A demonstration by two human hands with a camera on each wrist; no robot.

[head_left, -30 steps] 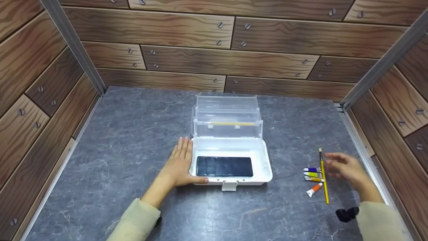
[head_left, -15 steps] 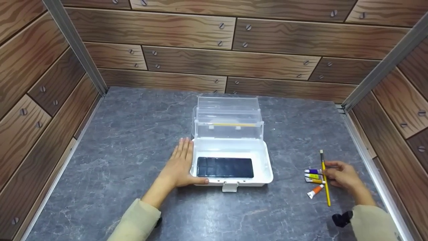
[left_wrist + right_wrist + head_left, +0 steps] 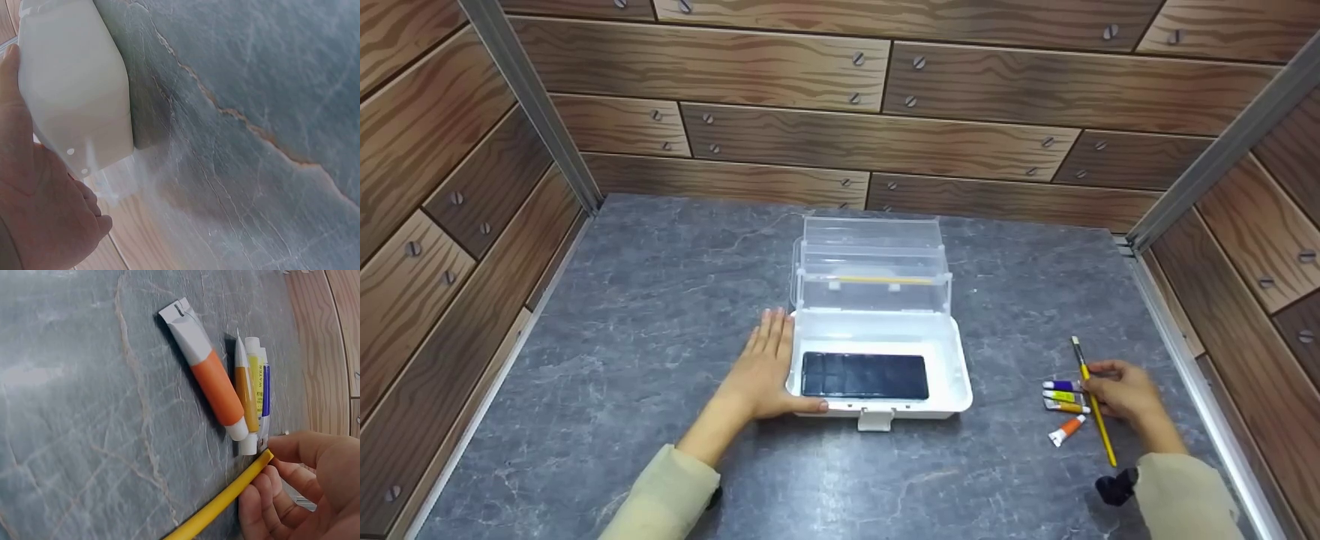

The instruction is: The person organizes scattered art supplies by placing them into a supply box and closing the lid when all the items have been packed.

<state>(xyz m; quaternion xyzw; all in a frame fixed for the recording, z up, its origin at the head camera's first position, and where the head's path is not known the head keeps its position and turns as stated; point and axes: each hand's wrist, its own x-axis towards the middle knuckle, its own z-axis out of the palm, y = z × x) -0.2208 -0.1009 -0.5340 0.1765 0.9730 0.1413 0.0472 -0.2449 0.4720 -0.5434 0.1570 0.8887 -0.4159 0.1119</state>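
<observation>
My right hand (image 3: 1125,390) pinches a yellow paintbrush (image 3: 1100,427) between thumb and fingers, its pale bristles pointing away from me. In the right wrist view the brush's yellow handle (image 3: 219,503) slants down from the fingertips. Just left of the brush lie several paint tubes: purple (image 3: 1059,385), yellow (image 3: 1060,396), ochre (image 3: 1065,406) and, a little apart, orange (image 3: 1067,430). My left hand (image 3: 757,375) lies with straight fingers along the left side of a white plastic box (image 3: 945,375), thumb on its front rim. A dark flat rectangular object (image 3: 864,375) sits inside the box.
The box's transparent lid with trays (image 3: 874,259) stands raised at the back, and a thin yellow stick (image 3: 885,280) shows in it. A latch (image 3: 875,420) juts from the front. Wood-patterned walls (image 3: 780,71) enclose the grey marbled tabletop (image 3: 675,262) behind and at both sides.
My right hand has come in from the right and taken hold of the paintbrush. The brush has turned slightly, its handle end swinging right. My left hand stays on the box.
</observation>
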